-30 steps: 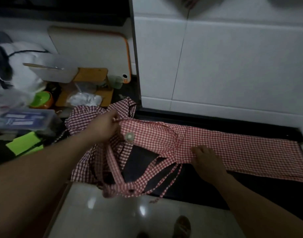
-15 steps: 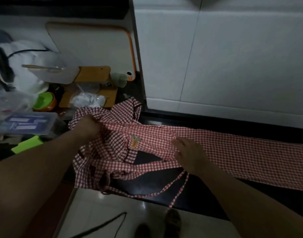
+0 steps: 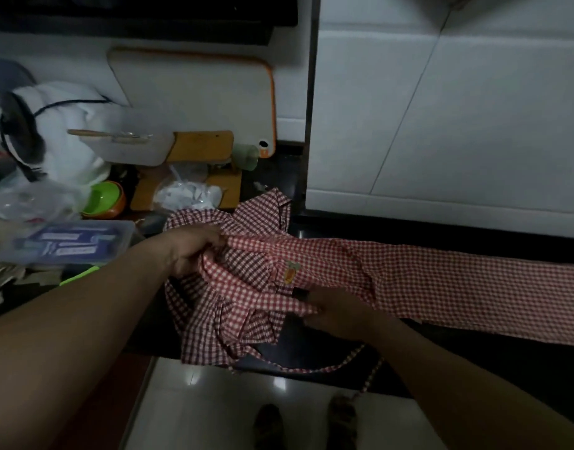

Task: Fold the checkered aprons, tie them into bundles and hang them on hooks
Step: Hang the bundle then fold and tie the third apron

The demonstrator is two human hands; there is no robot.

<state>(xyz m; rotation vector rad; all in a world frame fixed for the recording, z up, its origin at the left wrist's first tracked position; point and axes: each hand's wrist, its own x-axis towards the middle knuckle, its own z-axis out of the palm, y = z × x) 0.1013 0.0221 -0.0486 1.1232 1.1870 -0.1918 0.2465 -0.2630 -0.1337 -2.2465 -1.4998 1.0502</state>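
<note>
1. Nearest, a strap (image 3: 371,375) is dangling off the tabletop (image 3: 311,349) edge toward the floor (image 3: 214,410) — it could snag or drag the cloth down.
2. The right hand (image 3: 339,315) is lying on the apron (image 3: 441,280), fingers (image 3: 311,311) pinching a folded band of it.
3. The left hand (image 3: 190,248) is gripping the bunched top end, fingers clenched on cloth.
4. Judging by this, folding is under way — the long strip is lying flat to the right, the left end crumpled.
5. The next move is calling for gathering the straps and smoothing the bunch before folding over.
6. Beyond, a box (image 3: 68,243), a bowl (image 3: 105,199) and a board (image 3: 194,95) are crowding the left; the wall (image 3: 458,125) is closing in behind, so free room is lying rightward.
</note>
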